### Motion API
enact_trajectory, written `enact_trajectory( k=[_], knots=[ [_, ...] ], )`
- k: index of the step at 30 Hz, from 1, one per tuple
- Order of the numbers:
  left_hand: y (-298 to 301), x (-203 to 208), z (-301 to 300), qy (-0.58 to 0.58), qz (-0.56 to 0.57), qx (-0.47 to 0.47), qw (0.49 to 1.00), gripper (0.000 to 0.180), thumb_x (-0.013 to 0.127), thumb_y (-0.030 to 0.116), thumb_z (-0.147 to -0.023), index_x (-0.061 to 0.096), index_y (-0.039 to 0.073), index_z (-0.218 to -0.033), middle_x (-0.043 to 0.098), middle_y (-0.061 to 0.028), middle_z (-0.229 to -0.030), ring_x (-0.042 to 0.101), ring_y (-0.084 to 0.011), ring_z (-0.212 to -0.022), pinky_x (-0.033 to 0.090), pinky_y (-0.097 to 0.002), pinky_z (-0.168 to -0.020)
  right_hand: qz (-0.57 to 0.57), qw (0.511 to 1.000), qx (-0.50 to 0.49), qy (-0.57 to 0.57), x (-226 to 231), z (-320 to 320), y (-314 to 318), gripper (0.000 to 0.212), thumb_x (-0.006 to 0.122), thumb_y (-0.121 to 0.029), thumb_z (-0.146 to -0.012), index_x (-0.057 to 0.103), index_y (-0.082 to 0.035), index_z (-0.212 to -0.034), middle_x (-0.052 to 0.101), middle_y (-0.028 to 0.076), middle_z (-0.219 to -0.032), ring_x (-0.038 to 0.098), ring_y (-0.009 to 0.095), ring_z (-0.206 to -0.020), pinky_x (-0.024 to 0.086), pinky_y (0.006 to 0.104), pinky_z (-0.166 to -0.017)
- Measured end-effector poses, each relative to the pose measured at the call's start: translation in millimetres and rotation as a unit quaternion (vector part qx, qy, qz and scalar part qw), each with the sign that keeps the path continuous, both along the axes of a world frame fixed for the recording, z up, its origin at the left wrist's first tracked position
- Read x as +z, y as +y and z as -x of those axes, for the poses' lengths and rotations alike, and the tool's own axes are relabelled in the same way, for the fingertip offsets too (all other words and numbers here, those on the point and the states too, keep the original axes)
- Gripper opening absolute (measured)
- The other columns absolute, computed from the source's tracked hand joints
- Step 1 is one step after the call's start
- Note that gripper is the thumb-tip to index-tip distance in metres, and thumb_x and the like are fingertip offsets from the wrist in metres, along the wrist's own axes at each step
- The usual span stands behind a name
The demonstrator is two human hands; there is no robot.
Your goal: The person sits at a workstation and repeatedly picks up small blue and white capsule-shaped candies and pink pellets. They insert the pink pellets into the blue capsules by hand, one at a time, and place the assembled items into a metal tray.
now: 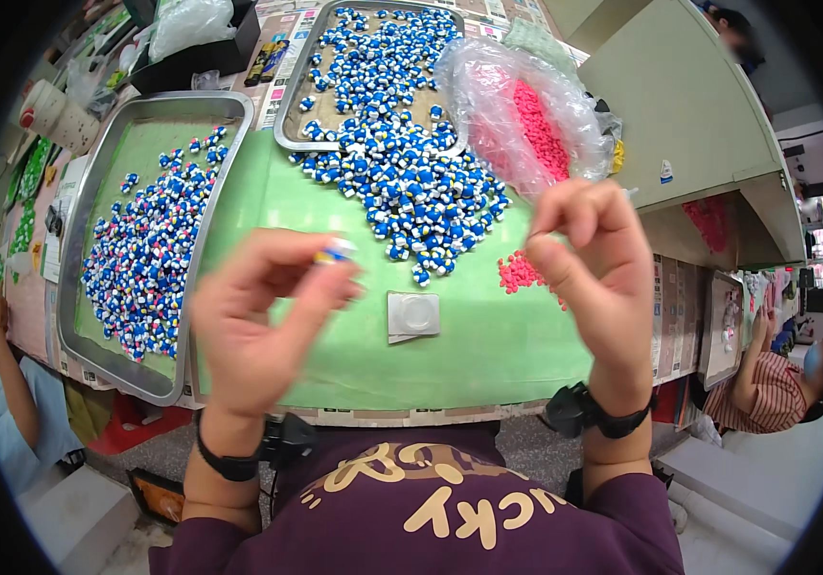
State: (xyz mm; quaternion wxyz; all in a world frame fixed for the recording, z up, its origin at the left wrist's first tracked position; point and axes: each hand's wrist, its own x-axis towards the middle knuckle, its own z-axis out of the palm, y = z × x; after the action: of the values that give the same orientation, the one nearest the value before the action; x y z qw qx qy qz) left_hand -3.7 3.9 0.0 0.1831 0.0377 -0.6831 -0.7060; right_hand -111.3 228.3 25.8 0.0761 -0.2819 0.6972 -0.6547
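Note:
My left hand (263,321) pinches a small blue-and-white figure piece (336,253) with a touch of yellow between thumb and forefinger, above the green mat (488,355). To the right, my right hand (598,264) is raised, its thumb and forefinger closed together; anything between them is too small to make out. Small pink pieces (520,274) lie on the mat just beside it. Between the hands sits a white square block (413,314) with a round disc on top. Beyond it spreads a heap of blue-and-white pieces (426,206).
The heap spills from a metal tray (283,129) at the back. Another metal tray (180,379) at the left holds pieces with pink parts. A transparent plastic bag (477,81) of pink pieces lies back right, beside a grey-green cabinet (670,91). People sit at both sides.

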Motion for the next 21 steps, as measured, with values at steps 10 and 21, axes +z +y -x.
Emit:
enact_trajectory(
  k=[10, 21],
  knots=[
    [-164, -25, -52, -0.115, 0.256, 0.314, 0.907, 0.023, 0.061, 0.012, -0.095, 0.062, -0.001, -0.114, 0.067, -0.0078, -0.098, 0.064, -0.0123, -0.083, 0.052, -0.0241, -0.072, -0.321, 0.944, -0.008, 0.077, -59, 24, 32, 0.012, 0.056, 0.008, -0.076, 0.05, -0.001, -0.081, 0.058, 0.014, -0.072, 0.06, 0.033, -0.072, 0.047, 0.0389, -0.066],
    [-29, -13, 28, -0.104, 0.317, 0.006, 0.943, 0.023, 0.066, 0.004, -0.085, 0.063, 0.004, -0.108, 0.06, -0.0071, -0.107, 0.062, -0.0183, -0.092, 0.053, -0.0295, -0.076, -0.44, 0.863, -0.033, 0.248, -73, 16, 17, 0.01, 0.057, 0.001, -0.077, 0.051, -0.007, -0.08, 0.06, 0.01, -0.071, 0.058, 0.031, -0.073, 0.04, 0.0424, -0.073]
  ],
)
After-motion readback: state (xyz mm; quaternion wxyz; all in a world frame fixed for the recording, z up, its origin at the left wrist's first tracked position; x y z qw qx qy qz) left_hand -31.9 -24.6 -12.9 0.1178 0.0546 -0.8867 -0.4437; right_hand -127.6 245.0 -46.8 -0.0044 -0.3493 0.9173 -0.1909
